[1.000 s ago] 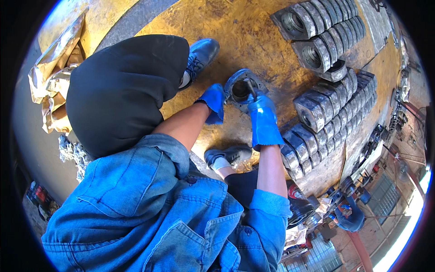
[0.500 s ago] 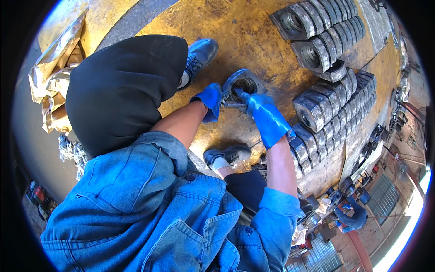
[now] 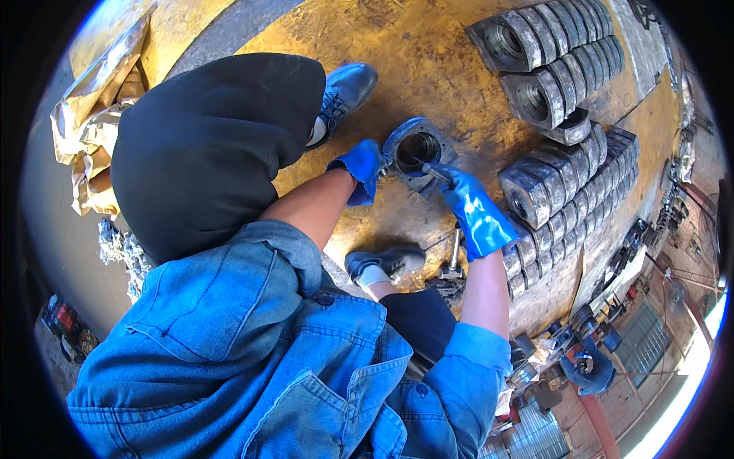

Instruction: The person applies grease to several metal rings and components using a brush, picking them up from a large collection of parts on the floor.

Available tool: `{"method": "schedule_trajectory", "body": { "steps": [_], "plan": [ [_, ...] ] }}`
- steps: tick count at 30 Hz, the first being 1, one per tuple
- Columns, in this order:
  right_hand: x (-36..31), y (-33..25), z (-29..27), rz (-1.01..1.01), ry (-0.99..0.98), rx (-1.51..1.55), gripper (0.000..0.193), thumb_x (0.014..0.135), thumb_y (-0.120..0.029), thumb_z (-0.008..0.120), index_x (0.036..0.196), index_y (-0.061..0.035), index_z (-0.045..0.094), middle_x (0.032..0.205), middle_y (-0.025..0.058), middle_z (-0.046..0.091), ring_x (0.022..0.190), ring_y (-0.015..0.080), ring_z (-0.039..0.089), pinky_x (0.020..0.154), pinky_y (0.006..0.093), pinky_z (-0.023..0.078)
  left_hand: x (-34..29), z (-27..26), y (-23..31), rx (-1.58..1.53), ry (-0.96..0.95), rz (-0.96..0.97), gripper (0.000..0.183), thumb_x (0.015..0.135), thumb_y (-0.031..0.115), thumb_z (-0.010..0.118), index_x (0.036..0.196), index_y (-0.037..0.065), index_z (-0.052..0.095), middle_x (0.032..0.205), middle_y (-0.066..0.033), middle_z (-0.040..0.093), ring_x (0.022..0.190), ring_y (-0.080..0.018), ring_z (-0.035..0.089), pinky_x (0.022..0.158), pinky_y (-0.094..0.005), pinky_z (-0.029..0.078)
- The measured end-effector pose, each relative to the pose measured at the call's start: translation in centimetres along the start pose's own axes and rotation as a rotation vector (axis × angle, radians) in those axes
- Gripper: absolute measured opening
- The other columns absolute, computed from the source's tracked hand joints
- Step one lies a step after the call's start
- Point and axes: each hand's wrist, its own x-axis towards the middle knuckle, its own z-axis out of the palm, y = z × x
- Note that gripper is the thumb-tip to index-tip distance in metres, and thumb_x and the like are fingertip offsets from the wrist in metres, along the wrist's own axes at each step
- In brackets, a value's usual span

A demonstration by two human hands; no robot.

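A round-bored metal housing [image 3: 410, 125] rests on the yellow-brown floor between my feet, its dark bore facing up. My left hand [image 3: 362, 170], in a blue rubber glove, grips the housing at its left edge, fingertips partly hidden. My right hand [image 3: 472, 206], gloved the same way, is closed around a short dark metal rod tool [image 3: 437, 174]. That tool points toward the bore from the lower right; whether its tip touches the metal I cannot tell.
Rows of similar metal housings [image 3: 535, 183] stand to my right, with more rows [image 3: 547, 99] farther off. A bolt-like metal piece [image 3: 456, 249] stands near my right shoe [image 3: 386, 262]. Crumpled brown wrapping [image 3: 95, 164] lies at left. Another person [image 3: 589, 363] is at lower right.
My right hand has drawn back from the bore to the lower right, and the rod now shows in it. The bar seen across the housing's near side has left that spot. My left hand stays beside the housing.
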Motion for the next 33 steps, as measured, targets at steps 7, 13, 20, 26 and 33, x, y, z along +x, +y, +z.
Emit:
{"method": "schedule_trajectory", "body": {
  "steps": [7,13,20,26,33],
  "plan": [
    [-1.4,0.1,0.4,0.276,0.120,0.084,0.027,0.088,-0.015,0.059,0.112,-0.0078,0.068,0.095,0.0178,0.072,0.085,0.0289,0.069,0.072,0.0410,0.052,-0.5,-0.4,0.3,0.204,0.049,0.002,0.024,0.083,0.018,0.072,0.093,-0.004,0.069,0.080,-0.0201,0.069,0.072,-0.0262,0.065,0.063,-0.0414,0.048],
    [-2.7,-0.8,1.9,0.405,0.165,0.469,0.025,0.091,-0.020,0.058,0.100,0.0025,0.066,0.077,0.0136,0.069,0.060,0.0198,0.062,0.053,0.0356,0.048,2.5,0.5,-3.3,0.087,0.026,0.061,0.020,0.090,0.015,0.068,0.089,-0.005,0.066,0.071,-0.0147,0.066,0.057,-0.0216,0.060,0.050,-0.0357,0.048],
    [-3.1,-2.4,5.0,0.594,0.140,0.840,0.025,0.094,-0.018,0.055,0.109,-0.0004,0.065,0.087,0.0137,0.073,0.053,0.0142,0.060,0.044,0.0264,0.044,1.7,0.3,-2.4,-0.008,-0.061,0.011,0.020,0.092,0.015,0.066,0.090,-0.005,0.066,0.073,-0.0148,0.066,0.060,-0.0209,0.060,0.053,-0.0351,0.048],
    [-3.9,-3.1,7.8,0.667,0.219,1.278,0.032,0.096,-0.020,0.053,0.122,-0.0037,0.060,0.093,0.0135,0.074,0.052,0.0123,0.055,0.045,0.0245,0.040,1.4,0.1,-1.7,0.100,-0.009,0.083,0.022,0.093,0.017,0.065,0.091,-0.005,0.065,0.077,-0.0152,0.065,0.064,-0.0213,0.060,0.056,-0.0350,0.048],
    [-3.3,-2.0,12.4,0.785,0.334,1.601,0.035,0.096,-0.022,0.055,0.129,-0.0122,0.057,0.098,0.0123,0.073,0.054,0.0123,0.054,0.046,0.0264,0.039,0.5,-0.3,-0.2,0.091,-0.065,-0.001,0.028,0.090,0.024,0.067,0.093,-0.005,0.067,0.078,-0.0179,0.068,0.069,-0.0234,0.063,0.061,-0.0389,0.049]
  ]
}}
